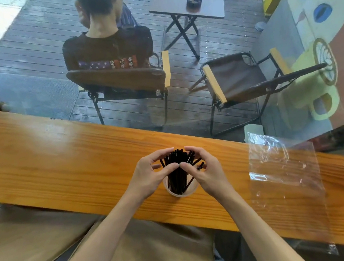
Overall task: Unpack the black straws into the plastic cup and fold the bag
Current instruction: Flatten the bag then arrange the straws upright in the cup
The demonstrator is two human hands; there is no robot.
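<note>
A glossy orange wooden counter (62,155) is seen beneath both hands. On it one clear plastic cup (181,191) is held between the palms; a bundle of black straws (178,172), too many to count, stands upright in it, tops fanned away from the wrists. The left hand (148,176) and right hand (209,172) are curled around the bundle. One empty clear bag (283,173) lies flat beyond the right hand. Farther off, two folding chairs (236,80), one occupied, stand on dark decking.

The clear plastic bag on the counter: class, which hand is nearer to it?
Right. The right hand grips the black straws, with the bag lying flat just beyond it; the left hand is across the plastic cup.
</note>
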